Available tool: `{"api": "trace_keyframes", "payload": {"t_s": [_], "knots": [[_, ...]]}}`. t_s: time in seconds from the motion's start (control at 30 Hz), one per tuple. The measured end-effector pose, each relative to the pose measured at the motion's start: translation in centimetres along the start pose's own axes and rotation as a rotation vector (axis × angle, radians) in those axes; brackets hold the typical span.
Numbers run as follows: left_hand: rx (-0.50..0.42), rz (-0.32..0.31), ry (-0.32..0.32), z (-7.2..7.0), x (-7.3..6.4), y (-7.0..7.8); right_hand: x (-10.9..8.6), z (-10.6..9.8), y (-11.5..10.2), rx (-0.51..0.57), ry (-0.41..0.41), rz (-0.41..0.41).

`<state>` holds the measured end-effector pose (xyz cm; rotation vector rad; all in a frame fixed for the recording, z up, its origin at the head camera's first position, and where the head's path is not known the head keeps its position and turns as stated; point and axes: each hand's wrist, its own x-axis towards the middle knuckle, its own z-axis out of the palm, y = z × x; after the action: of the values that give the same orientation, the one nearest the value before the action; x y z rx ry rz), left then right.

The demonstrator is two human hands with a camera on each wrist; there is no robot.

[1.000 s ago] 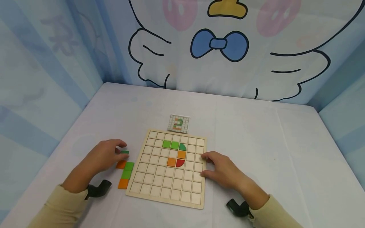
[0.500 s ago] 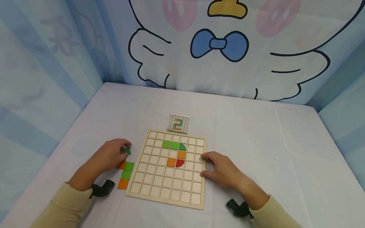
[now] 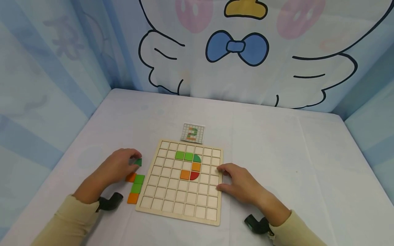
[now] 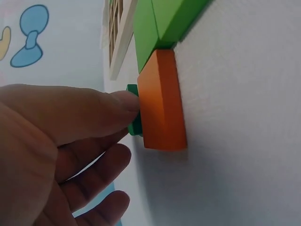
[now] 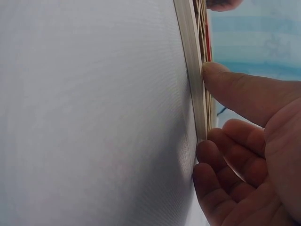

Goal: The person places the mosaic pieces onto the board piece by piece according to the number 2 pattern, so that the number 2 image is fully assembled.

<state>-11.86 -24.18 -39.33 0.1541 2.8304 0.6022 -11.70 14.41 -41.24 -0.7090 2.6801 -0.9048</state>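
Note:
My left hand (image 3: 117,167) pinches a dark green tile (image 3: 139,162) just left of the board, its shape partly covered by the fingers. In the left wrist view, the thumb lies against this green tile (image 4: 135,123), beside an orange tile (image 4: 162,103). Bright green tiles (image 3: 136,188) and another orange tile (image 3: 133,198) lie along the left edge of the wooden grid board (image 3: 172,206). On the grid sit two bright green squares (image 3: 184,156), a dark green quarter-round, two orange squares and a red quarter-round (image 3: 194,176). My right hand (image 3: 241,184) rests its thumb and fingertips at the board's right edge.
A small pattern card (image 3: 192,133) with a coloured figure on a grid lies behind the board. White cloth (image 3: 277,153) covers the table. A printed curtain (image 3: 237,82) hangs along the back, with more curtain on both sides.
My left hand has taken hold of the dark green tile, shifted slightly to the right, and tipped it up. The right hand and the board have stayed in place.

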Motion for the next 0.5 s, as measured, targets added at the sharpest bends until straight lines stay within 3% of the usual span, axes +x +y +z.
{"api": "trace_keyframes", "payload": {"t_s": [0.23, 0.5], "knots": [[0.007, 0.009, -0.013, -0.1, 0.79, -0.13, -0.04, -0.05, 0.01, 0.007, 0.0, 0.003], [-0.001, 0.019, -0.016, -0.12, 0.79, -0.12, -0.02, -0.04, 0.03, 0.01, -0.006, 0.009]]}}
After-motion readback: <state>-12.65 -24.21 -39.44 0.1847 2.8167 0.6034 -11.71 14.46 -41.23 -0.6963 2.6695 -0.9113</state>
